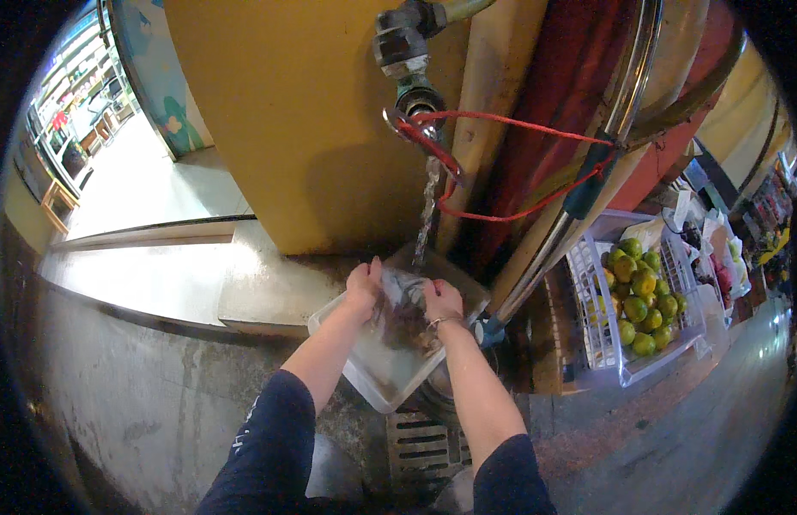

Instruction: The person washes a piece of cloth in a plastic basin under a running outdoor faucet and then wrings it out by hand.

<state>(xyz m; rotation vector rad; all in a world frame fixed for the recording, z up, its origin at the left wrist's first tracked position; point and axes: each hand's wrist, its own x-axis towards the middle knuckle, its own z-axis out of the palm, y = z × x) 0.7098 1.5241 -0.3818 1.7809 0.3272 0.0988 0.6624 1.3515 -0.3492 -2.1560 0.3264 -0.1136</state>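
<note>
A clear plastic bag (397, 302) is stretched between my two hands above a translucent white plastic basin (384, 396). My left hand (365, 286) pinches the bag's left edge. On the right edge, the fingers of my right hand (443, 301) are curled around the film; a bracelet circles that wrist. Something dark and brownish shows through or below the bag, too blurred to name. Water (428, 206) pours from a wall-mounted metal tap (421, 106) and falls behind the bag into the far part of the basin.
Red cord (520, 122) ties the tap's handle to a slanting metal pole (620, 103). Below the basin lies a slotted floor drain (427, 444). At right stands a plastic crate (662, 373) of green-orange citrus fruit (643, 281). A raised step (263, 283) runs along the left.
</note>
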